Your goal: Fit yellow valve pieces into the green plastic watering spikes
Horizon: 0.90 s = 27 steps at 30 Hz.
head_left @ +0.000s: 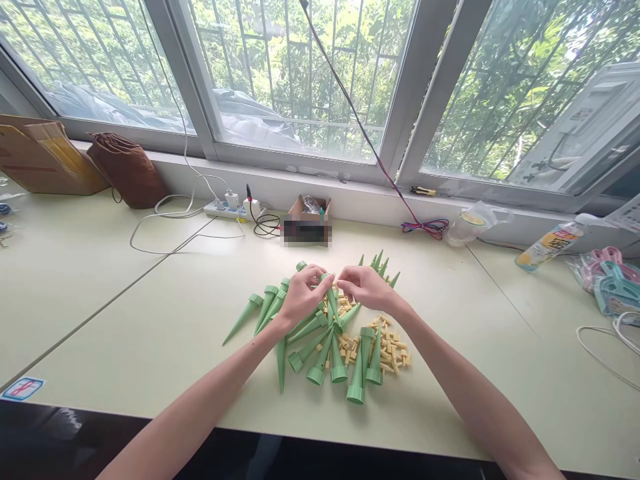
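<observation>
Over the middle of the table, my left hand point(303, 295) grips a green plant watering spike point(332, 308), wide ribbed end up and point slanting down. My right hand point(369, 288) is beside it, thumb and fingers pinched together close to the spike's top; whatever is between them is too small to make out. Below and around both hands lies a pile of similar green spikes point(315, 375). Small yellow plastic valve pieces point(394, 350) are heaped at the right of the pile, with more of them partly hidden under the hands. Several green spikes point(381, 263) point away behind my right hand.
At the back stand a power strip point(227, 211) with cables, a small cardboard box point(315, 205) and a brown drawstring bag point(125, 170). A cardboard carton point(45, 157) is far left. On the right are a bottle point(550, 245) and bagged plastic items point(613, 283).
</observation>
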Available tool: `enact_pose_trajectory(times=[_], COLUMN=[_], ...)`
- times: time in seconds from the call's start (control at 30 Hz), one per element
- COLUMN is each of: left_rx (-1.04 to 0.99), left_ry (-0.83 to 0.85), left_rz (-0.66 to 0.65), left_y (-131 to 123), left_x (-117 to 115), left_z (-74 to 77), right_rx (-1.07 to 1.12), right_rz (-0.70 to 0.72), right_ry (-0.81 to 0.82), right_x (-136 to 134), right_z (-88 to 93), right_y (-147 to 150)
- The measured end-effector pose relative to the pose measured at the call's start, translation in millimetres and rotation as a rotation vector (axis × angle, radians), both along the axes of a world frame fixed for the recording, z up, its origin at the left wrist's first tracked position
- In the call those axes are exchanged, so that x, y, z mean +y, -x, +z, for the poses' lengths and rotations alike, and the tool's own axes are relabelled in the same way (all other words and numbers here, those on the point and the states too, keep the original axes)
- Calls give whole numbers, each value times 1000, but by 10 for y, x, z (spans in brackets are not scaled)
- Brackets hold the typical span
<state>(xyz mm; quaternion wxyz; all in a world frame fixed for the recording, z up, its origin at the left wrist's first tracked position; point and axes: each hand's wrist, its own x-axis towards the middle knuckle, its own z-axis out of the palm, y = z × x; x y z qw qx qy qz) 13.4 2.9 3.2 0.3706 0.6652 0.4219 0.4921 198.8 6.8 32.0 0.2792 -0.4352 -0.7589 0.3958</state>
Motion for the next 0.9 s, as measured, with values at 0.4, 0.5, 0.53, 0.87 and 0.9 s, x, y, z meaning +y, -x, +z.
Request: enact_pose_trajectory(times=[0.4,0.5,0.53,0.87,0.9], left_rx=[-26,-42,-50,-83,-74], left_ry=[28,45,53,100,101], left_rz=[-33,-40,-42,-55,-57], left_y=[-1,-3,-4,0,4], left_x=[1,-4,-5,-8,-9], left_z=[-1,-2,-2,47,53], right_rx=[-56,-56,-51,69,65], right_rz=[-11,-6,-7,-17,-21], right_ry=[-65,-81,-80,13,9], right_x=[-2,-5,-6,11,12], right_z=[20,23,21,-7,-7], right_y=[36,44,44,8,7])
